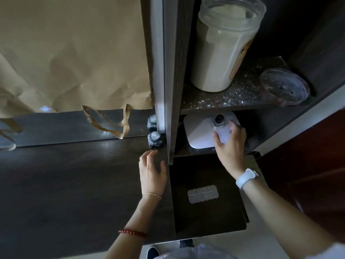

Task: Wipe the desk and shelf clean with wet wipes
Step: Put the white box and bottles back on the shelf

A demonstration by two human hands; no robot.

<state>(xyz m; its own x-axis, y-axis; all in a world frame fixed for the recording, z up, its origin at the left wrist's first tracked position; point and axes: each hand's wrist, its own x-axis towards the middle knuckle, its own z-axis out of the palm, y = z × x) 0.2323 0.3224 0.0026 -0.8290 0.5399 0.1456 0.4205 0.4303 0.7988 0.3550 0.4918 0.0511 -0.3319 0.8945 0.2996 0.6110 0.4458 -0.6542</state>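
Note:
The dark wooden desk (65,184) fills the lower left, and the dark shelf unit (173,90) stands at its right end. The upper shelf board (233,99) is speckled with white dust. My right hand (230,146) reaches into the lower compartment and grips a small white bottle with a dark cap (221,126), which sits over a white square device (197,133). My left hand (152,171) rests open on the desk beside the shelf's side panel, fingers apart. A dark flat pack with a pale oblong flap (203,195) lies below the shelf, between my arms.
A big clear jar of white powder (224,49) and a clear round lid (283,88) stand on the dusty upper shelf. A brown paper bag (74,53) with handles leans at the desk's back. Two small dark crumpled lumps (155,140) sit in the corner by the shelf.

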